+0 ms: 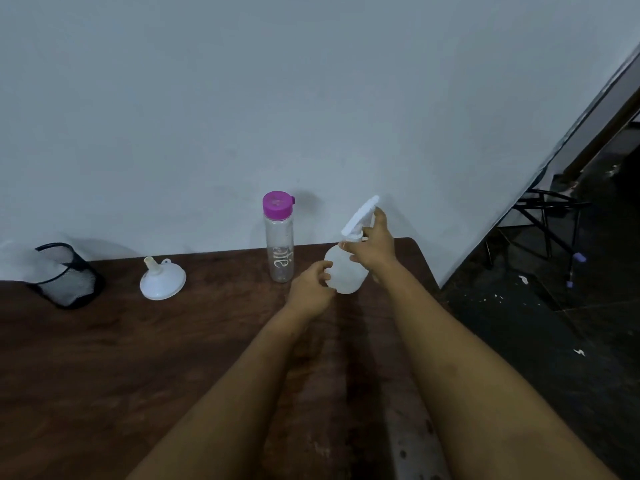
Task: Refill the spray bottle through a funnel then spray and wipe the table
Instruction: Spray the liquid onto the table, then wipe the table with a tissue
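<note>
A white spray bottle (pixel 347 271) stands near the far right of the dark wooden table (pixel 138 358). My left hand (pixel 311 289) grips its rounded body from the left. My right hand (pixel 375 245) is closed around the neck, just under the white trigger head (pixel 360 214), which tilts up to the right. Left of it a clear water bottle (pixel 280 244) with a pink cap stands upright by the wall. A white funnel (pixel 162 280) lies mouth down further left.
A black mesh cup (pixel 67 275) holding something white sits tilted at the far left by the wall. The table's right edge falls off just beyond the spray bottle, with dark floor and black chair legs (pixel 547 220) past it.
</note>
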Action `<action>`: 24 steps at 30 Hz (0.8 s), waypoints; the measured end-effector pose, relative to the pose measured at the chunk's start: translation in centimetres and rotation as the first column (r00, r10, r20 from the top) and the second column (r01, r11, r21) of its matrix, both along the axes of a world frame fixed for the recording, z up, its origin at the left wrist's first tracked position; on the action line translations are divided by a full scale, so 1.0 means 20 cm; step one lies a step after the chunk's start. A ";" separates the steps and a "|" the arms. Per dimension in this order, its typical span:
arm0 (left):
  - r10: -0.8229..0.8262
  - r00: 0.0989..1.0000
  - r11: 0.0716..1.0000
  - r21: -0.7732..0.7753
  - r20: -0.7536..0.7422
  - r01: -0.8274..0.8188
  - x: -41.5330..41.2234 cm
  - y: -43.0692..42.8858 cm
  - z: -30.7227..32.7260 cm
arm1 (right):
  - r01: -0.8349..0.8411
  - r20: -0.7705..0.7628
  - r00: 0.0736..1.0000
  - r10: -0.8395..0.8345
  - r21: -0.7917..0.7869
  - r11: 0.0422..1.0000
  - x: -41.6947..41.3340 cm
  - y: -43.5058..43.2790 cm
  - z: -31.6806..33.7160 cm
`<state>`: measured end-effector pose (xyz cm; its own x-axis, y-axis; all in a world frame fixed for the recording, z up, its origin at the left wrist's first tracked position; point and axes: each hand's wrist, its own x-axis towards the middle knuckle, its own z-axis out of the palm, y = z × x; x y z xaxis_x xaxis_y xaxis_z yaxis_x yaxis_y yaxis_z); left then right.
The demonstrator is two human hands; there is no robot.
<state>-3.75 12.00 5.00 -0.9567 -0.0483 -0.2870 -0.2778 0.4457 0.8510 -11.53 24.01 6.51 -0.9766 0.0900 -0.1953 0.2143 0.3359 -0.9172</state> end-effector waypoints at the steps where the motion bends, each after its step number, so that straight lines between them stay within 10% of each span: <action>1: 0.013 1.000 1.000 0.006 -0.001 -0.013 0.01 -0.01 0.00 | 0.074 -0.039 0.997 -0.073 0.021 0.997 0.01 -0.02 0.00; 11: 0.129 0.992 0.989 0.075 -0.006 -0.128 0.10 -0.14 -0.01 | 0.502 -0.132 0.849 -0.511 -0.094 0.859 0.03 -0.24 -0.02; 16: 0.186 0.982 0.981 0.066 -0.015 -0.185 0.16 -0.33 0.01 | 0.563 0.193 0.826 -0.529 -0.292 0.773 0.07 -0.34 -0.06; 20: 0.297 0.954 0.955 0.009 -0.038 -0.297 0.24 -0.56 0.03 | 0.764 0.292 0.637 -0.713 -0.363 0.534 0.27 -0.54 -0.05; 24: 0.435 0.899 0.900 0.039 -0.051 -0.433 0.36 -0.84 0.05 | 0.682 0.290 0.728 -0.621 -0.389 0.619 0.50 -0.89 -0.06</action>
